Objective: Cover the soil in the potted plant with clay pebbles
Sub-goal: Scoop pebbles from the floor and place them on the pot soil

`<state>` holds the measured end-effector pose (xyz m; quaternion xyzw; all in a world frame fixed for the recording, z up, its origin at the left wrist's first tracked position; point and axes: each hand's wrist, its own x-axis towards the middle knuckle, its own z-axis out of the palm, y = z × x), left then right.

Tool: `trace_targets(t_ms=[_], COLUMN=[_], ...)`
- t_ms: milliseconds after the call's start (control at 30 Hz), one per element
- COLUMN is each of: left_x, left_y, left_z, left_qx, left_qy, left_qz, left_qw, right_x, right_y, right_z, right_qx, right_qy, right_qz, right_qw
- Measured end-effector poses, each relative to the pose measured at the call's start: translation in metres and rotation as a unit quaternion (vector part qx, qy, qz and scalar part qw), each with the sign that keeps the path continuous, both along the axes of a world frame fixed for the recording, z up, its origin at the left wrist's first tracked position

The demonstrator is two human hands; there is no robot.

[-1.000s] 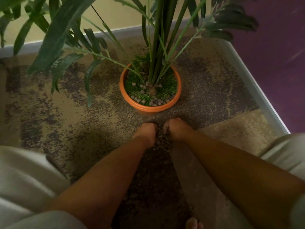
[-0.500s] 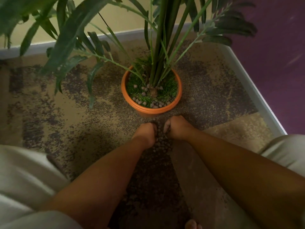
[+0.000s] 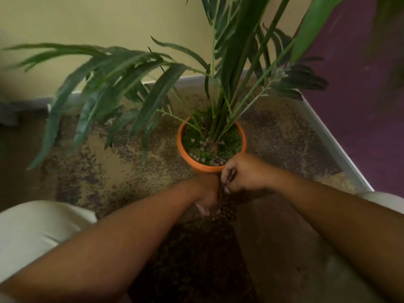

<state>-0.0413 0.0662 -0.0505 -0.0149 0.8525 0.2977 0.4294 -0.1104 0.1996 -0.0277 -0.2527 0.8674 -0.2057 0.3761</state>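
Observation:
An orange pot [image 3: 183, 154] holds a tall palm plant [image 3: 220, 119] with green moss around the stems. A few clay pebbles [image 3: 197, 155] lie scattered on the moss, mostly along the front. A dark pile of clay pebbles [image 3: 196, 248] spreads over the floor in front of the pot. My right hand [image 3: 244, 171] hovers at the pot's front rim, fingers curled around dark pebbles. My left hand [image 3: 208, 194] sits just below and left of it, touching it, fingers bent down into the pile; what they hold is hidden.
Long palm fronds [image 3: 113, 88] hang over the floor to the left of the pot. A pale baseboard [image 3: 334, 145] and a purple wall close the right side, and a yellow wall stands behind. My knees in light trousers [image 3: 39, 228] frame both lower corners.
My right hand has lifted off the pebble pile up to the pot's front rim. The left hand stays low at the pile. The camera has tilted upward and nearer.

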Motion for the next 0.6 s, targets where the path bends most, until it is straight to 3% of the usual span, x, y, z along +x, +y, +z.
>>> trace_targets(t_ms=[67,133,267,367,600], left_x=[-0.005,-0.011,-0.023,-0.024,-0.025], left_y=[-0.015,-0.032,-0.059,-0.067,-0.068], left_z=[0.016,0.029,0.037,0.034,0.031], left_qx=[0.042,0.085,0.107,0.089,0.112], left_qy=[-0.001,0.020,0.139,0.187,0.197], left_qz=[0.035,0.134,0.346,0.401,0.453], left_qw=[0.999,0.987,0.922,0.892,0.862], right_x=[-0.011,-0.018,-0.025,-0.027,-0.026], right_y=[-0.002,-0.003,-0.009,-0.014,-0.022], right_z=[0.011,0.018,0.020,0.018,0.013], right_qx=[-0.064,-0.110,-0.126,-0.115,-0.077], right_qy=[-0.018,-0.041,-0.017,0.015,0.068], right_qz=[-0.079,-0.157,-0.230,-0.245,-0.242], right_qw=[0.995,0.981,0.965,0.963,0.965])
